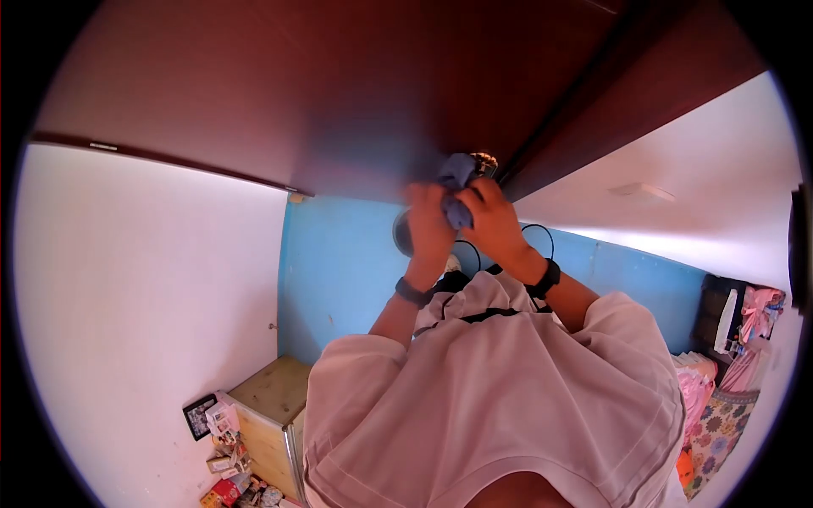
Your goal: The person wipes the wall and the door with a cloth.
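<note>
A dark blue-grey cloth (458,172) is bunched between my two hands, close to the dark red-brown door (254,85). My left hand (430,218) is blurred, its fingers raised at the cloth's left side; their exact hold cannot be made out. On the other side, my right hand (491,216) has its fingers closed on the cloth. A shiny metal fitting (485,162) on the door shows just above my right hand, partly covered by the cloth.
Below my hands are a round grey object (402,232) and a thin black cable (550,237). A wooden cabinet (271,394) stands lower left, beside small boxes (224,491). Pink items and floral fabric (720,432) are at the lower right.
</note>
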Action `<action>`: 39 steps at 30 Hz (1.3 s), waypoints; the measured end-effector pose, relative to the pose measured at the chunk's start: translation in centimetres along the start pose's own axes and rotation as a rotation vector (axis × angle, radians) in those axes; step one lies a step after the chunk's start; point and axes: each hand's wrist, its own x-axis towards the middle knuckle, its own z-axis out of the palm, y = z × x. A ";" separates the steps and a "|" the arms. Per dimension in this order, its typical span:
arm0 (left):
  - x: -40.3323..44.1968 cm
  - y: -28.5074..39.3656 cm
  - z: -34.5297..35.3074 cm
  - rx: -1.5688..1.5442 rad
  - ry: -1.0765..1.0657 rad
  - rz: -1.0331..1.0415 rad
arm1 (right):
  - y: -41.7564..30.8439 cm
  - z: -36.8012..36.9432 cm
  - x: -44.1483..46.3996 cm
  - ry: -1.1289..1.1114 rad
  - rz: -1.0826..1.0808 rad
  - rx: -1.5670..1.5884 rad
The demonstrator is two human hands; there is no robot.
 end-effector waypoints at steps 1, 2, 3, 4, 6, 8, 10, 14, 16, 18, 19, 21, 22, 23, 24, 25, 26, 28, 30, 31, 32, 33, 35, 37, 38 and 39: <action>-0.1 0.3 0.3 0.018 -0.033 -0.030 | 0.0 -0.3 -0.1 0.006 0.027 0.002; -0.3 0.5 0.4 0.038 -0.067 -0.060 | 0.0 -0.6 -0.2 0.000 0.022 0.026; -0.3 0.9 0.0 0.029 -0.088 -0.084 | -0.1 -0.9 -0.1 -0.001 0.019 0.051; -0.5 0.6 -0.3 0.040 -0.110 -0.078 | -0.3 -0.9 -0.1 -0.001 0.018 0.075; -0.2 -0.8 -1.0 0.061 -0.151 -0.047 | -0.2 1.2 -0.3 -0.029 -0.018 0.029; -0.1 -2.5 -2.3 0.144 -0.142 -0.092 | 0.0 3.5 0.2 -0.041 -0.089 0.029; 0.2 -3.1 -3.8 0.177 -0.117 -0.119 | -0.6 5.3 1.2 -0.046 -0.177 0.083; 0.8 -3.0 -4.7 0.131 -0.053 -0.111 | -1.8 4.7 2.5 -0.075 -0.187 0.130; 0.5 -2.0 -4.0 0.130 -0.046 -0.138 | -1.6 3.6 2.0 -0.115 -0.129 0.114; -1.0 -1.9 -2.3 0.074 -0.049 -0.112 | -1.3 2.3 1.1 -0.156 -0.066 0.104; -1.7 -1.9 -1.7 0.045 -0.050 -0.094 | -1.2 1.6 0.7 -0.171 -0.030 0.100; -2.2 -1.4 -1.4 0.042 -0.087 0.008 | -1.3 -0.2 0.1 -0.223 0.051 0.111; -2.3 -1.2 -1.1 0.040 -0.102 0.063 | -1.6 -1.2 -0.3 -0.264 0.093 0.129; -2.9 -1.3 -0.6 -0.084 -0.178 -0.026 | -1.7 -2.0 -0.7 -0.306 0.134 0.149; -3.1 -0.7 -0.5 -0.093 -0.185 -0.018 | -1.3 -2.5 -1.1 -0.296 0.101 0.172; -3.1 -0.2 -0.6 -0.098 -0.191 -0.011 | -0.5 -2.9 -1.6 -0.287 0.066 0.198; -3.0 0.4 -0.6 -0.103 -0.198 -0.006 | -0.3 -3.7 -1.6 -0.282 0.031 0.225; -2.3 1.8 -0.4 -0.156 -0.116 0.017 | -0.3 -5.4 -1.5 -0.255 0.056 0.273; -1.2 4.2 -0.3 -0.186 -0.002 0.098 | -0.7 -7.9 -1.1 -0.192 0.033 0.278; -0.3 5.9 -0.6 -0.186 0.072 0.170 | -0.8 -9.3 -1.0 -0.125 -0.011 0.276; 0.7 7.9 -0.9 -0.186 0.145 0.243 | -0.9 -10.8 -1.0 -0.056 -0.054 0.274; 1.7 9.9 -1.2 -0.194 0.185 0.307 | -1.0 -12.4 -0.8 0.013 -0.098 0.272; 3.2 12.3 -1.0 -0.167 0.234 0.483 | -1.0 -15.6 -0.2 0.224 -0.254 0.264; 4.9 15.2 -0.9 -0.185 0.247 0.609 | -0.5 -18.1 0.0 0.416 -0.362 0.230; 5.6 17.3 -0.7 -0.218 0.238 0.646 | 0.0 -19.4 0.1 0.487 -0.386 0.194; 6.2 19.2 -0.4 -0.251 0.226 0.680 | 0.5 -20.9 0.1 0.555 -0.406 0.157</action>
